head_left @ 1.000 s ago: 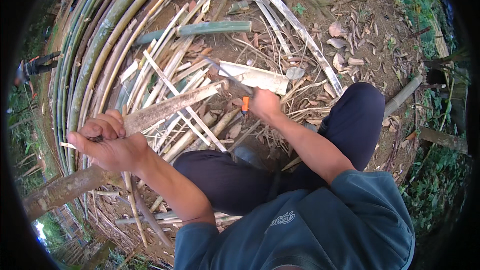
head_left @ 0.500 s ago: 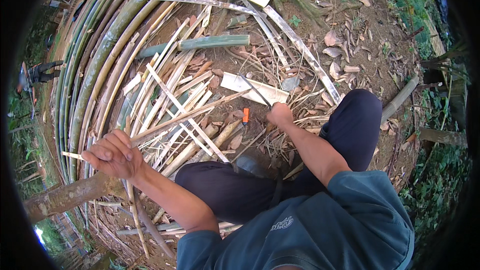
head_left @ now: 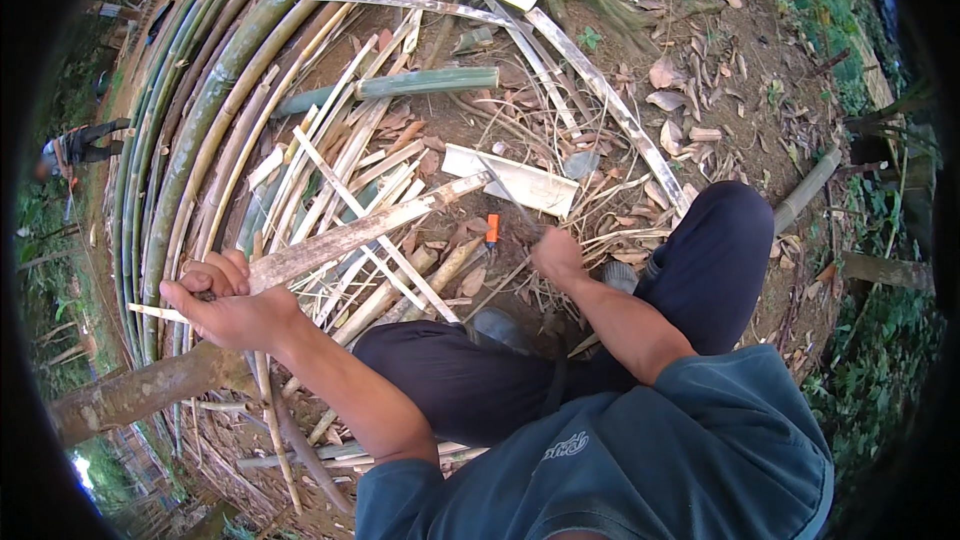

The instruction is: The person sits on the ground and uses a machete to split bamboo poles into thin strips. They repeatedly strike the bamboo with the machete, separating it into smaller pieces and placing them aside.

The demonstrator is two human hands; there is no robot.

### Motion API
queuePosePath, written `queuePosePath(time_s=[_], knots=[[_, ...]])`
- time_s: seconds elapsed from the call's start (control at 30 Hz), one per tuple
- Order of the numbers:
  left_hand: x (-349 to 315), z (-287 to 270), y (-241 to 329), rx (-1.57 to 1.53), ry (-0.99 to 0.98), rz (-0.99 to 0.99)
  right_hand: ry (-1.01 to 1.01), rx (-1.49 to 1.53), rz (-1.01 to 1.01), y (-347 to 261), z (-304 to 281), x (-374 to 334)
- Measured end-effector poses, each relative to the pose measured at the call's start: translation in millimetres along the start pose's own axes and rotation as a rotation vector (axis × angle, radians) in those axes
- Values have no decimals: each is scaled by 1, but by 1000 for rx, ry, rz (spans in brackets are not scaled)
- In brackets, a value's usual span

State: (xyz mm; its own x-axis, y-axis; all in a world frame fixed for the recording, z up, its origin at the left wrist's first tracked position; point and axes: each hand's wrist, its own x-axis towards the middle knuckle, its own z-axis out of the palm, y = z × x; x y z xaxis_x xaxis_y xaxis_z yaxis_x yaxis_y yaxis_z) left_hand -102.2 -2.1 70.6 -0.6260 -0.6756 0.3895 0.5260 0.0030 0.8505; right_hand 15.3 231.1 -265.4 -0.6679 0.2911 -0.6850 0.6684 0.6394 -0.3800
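The left hand (head_left: 235, 308), at the left of the frame, is closed around the near end of a flat bamboo strip (head_left: 365, 234), its thumb pointing left. Half a second ago its knuckles faced up and the strip showed a narrow edge; now the hand has rolled over and the broad, mottled face is up. The strip slants to the centre of the frame.

The right hand (head_left: 558, 256), right of centre, is wrapped around the handle of a knife (head_left: 514, 198). It has dropped lower in the frame, and the blade now crosses at the strip's far end, where earlier it lay further right; whether they touch, I cannot tell.

Just below the blade, an orange-handled tool (head_left: 492, 228) lies on the ground as before. Behind the blade, a pale split bamboo piece (head_left: 535, 189) has not moved. Beside the right knee (head_left: 715, 250), more of a grey shoe (head_left: 619, 276) now shows.

Further out, loose strips (head_left: 335, 175) are heaped left of centre, a green bamboo length (head_left: 430, 82) lies above them, and long poles (head_left: 225, 65) curve through the upper left. A person (head_left: 88, 145) is at the left edge.
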Motion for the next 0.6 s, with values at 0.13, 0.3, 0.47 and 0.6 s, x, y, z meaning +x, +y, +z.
queuePosePath(time_s=[0.13, 0.3, 0.47, 0.6], knots=[[-7, 16, 4, 57, 26, 0, 62, -78, -120, -10, -3, 0], [-1, -20, 55, -11, -332, 158, -25, -113, 11, 9, -6, 25], [3, -36, 81, -158, -468, 194, -69, 50, 14, 23, 1, 32], [19, -51, 47, -288, -734, 161, -45, 136, 30, 9, 1, 20]])
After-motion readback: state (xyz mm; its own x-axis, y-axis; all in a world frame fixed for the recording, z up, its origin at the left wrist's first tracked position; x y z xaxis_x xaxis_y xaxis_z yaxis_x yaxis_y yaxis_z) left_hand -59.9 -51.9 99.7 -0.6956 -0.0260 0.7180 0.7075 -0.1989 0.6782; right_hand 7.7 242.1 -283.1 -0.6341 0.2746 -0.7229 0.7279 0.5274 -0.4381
